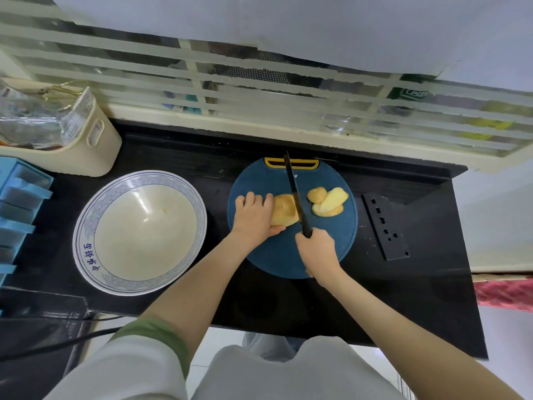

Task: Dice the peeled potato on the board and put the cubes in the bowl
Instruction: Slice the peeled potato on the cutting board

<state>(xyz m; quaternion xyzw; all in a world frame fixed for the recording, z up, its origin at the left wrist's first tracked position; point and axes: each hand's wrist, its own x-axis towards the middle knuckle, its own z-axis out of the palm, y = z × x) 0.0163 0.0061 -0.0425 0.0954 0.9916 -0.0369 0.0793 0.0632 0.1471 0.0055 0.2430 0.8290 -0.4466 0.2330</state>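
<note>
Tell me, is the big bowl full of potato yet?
Empty. The bowl shows only its bare pale inside, and the cut slices lie on the board beside the potato.

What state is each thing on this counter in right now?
Potato: partly sliced, steadied on the board.
Slices: cut off, lying right of the knife.
Knife: blade down on the potato.
Cutting board: flat on the counter.
Bowl: upright, no cubes inside.
Left hand: pressing the potato.
Right hand: closed on the knife handle.
</note>
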